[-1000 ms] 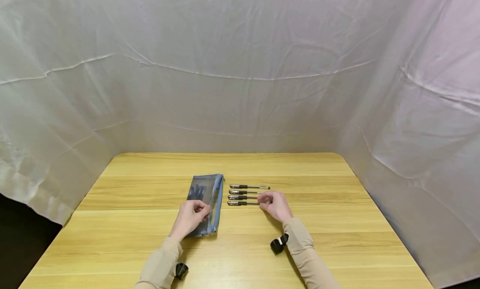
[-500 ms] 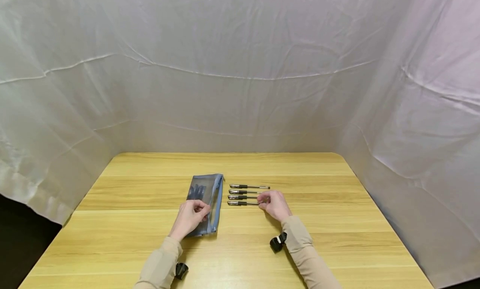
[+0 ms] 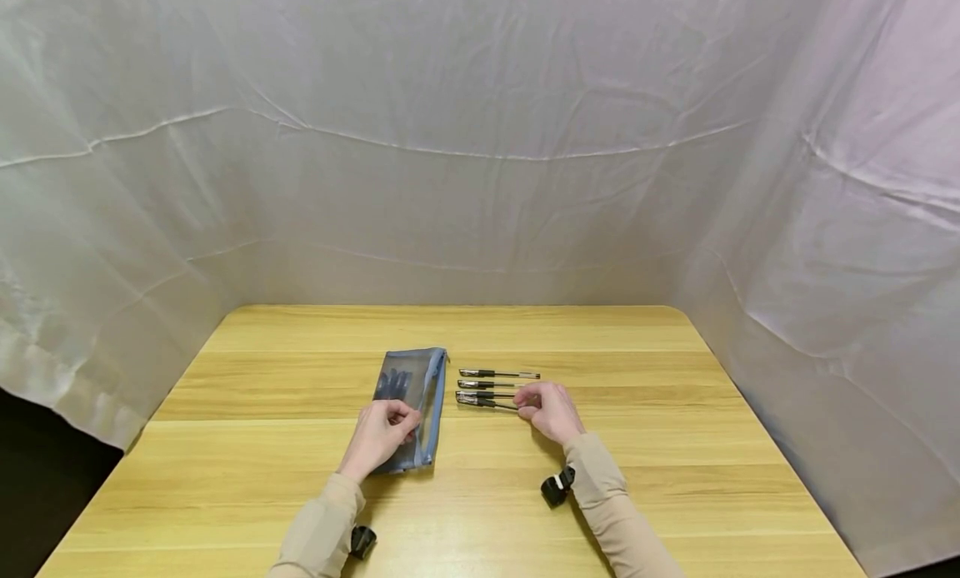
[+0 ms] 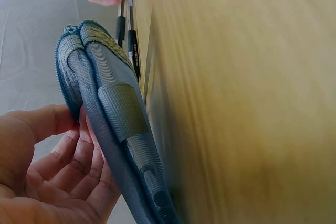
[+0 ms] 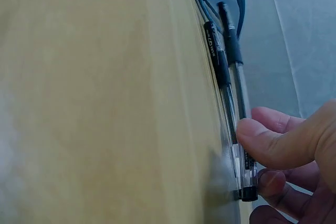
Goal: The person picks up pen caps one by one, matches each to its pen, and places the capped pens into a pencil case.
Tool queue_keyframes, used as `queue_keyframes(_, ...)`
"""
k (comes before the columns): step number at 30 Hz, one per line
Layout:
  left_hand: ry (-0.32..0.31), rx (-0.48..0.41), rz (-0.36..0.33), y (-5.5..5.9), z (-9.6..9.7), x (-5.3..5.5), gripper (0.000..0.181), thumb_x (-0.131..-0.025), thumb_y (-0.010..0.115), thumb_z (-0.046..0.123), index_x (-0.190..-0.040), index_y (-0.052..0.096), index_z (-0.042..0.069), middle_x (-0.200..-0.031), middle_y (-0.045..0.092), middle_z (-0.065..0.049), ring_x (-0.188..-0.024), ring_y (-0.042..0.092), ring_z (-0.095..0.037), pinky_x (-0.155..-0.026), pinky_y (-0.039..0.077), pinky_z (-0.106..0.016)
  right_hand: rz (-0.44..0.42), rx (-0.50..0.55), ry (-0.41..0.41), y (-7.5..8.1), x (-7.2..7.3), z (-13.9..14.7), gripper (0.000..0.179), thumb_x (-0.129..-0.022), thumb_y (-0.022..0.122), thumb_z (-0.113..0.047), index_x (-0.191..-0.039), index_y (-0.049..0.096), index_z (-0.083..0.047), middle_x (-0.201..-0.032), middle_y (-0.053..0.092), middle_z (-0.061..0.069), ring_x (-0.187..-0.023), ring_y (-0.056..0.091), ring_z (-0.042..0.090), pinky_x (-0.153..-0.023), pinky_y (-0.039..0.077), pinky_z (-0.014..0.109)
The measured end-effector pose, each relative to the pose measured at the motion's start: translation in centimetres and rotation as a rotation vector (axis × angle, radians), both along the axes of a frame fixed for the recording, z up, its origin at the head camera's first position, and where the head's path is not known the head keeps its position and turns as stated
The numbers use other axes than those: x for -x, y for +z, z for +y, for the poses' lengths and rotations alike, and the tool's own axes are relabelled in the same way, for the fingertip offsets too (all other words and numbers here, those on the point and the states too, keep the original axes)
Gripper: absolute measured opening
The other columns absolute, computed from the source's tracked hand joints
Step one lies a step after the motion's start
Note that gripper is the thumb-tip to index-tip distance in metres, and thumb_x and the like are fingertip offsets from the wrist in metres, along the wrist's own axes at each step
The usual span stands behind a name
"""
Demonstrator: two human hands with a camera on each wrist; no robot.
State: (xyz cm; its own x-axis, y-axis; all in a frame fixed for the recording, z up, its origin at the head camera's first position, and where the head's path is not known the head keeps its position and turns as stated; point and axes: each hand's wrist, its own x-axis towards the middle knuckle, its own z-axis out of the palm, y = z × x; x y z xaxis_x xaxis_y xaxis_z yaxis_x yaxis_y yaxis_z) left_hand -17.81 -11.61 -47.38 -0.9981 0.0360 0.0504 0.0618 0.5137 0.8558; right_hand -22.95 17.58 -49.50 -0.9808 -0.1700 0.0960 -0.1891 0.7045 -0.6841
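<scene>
My left hand [image 3: 378, 432] pinches the opening edge of a blue-trimmed, see-through mesh pencil pouch [image 4: 118, 111] between thumb and fingers. The zip side of the pouch [image 3: 435, 407] faces the pens and gapes open. Dark shapes show through its mesh. With thumb and fingertips, my right hand [image 3: 551, 411] pinches the rear end of the nearest black gel pen [image 5: 239, 85]. That pen looks raised off the table, and its capped end lies close to the neighbouring pen [image 5: 218, 59]. Right-hand fingers hide the rear ends of some pens in the head view.
More capped black pens lie side by side right of the pouch, the farthest pen [image 3: 498, 374] fully visible. All rest on a wooden table [image 3: 637, 495]. Grey curtains [image 3: 480, 211] hang behind and along the sides.
The capped end of the nearest pen has shifted away from me, against the pen beside it, while its rear stays in my right hand. The left hand and pouch look unmoved.
</scene>
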Motion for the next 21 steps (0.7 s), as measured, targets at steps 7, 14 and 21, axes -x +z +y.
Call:
queue_keyframes(7, 0.000, 0.007, -0.001, -0.03, -0.06, -0.04, 0.011, -0.092, 0.070, 0.010, -0.085, 0.076, 0.004, -0.070, 0.072, -0.003, -0.059, 0.065, -0.012, -0.060, 0.053, -0.023, -0.017, -0.011, 0.026, 0.13, -0.42, 0.17, 0.018, -0.082, 0.074, 0.002, -0.090, 0.077, -0.014, -0.094, 0.076, 0.002, -0.078, 0.062, 0.010, -0.080, 0.051, 0.035)
queue_keyframes(14, 0.003, 0.004, -0.010, 0.02, -0.08, 0.08, 0.011, -0.092, 0.070, 0.010, -0.085, 0.076, 0.005, -0.069, 0.071, -0.002, -0.059, 0.064, -0.011, -0.060, 0.053, -0.023, -0.041, 0.023, 0.059, -0.02, -0.66, 0.40, 0.019, -0.084, 0.071, 0.004, -0.095, 0.076, -0.012, -0.093, 0.074, 0.003, -0.079, 0.061, 0.010, -0.081, 0.051, 0.035)
queue_keyframes(21, -0.003, -0.002, 0.000, -0.07, -0.06, 0.05, 0.010, -0.092, 0.069, 0.009, -0.086, 0.076, 0.003, -0.069, 0.071, -0.002, -0.059, 0.064, -0.011, -0.059, 0.053, -0.023, -0.060, 0.051, 0.091, 0.08, -0.94, 0.50, 0.022, -0.087, 0.068, 0.003, -0.102, 0.075, -0.011, -0.095, 0.071, 0.003, -0.078, 0.059, 0.010, -0.078, 0.048, 0.030)
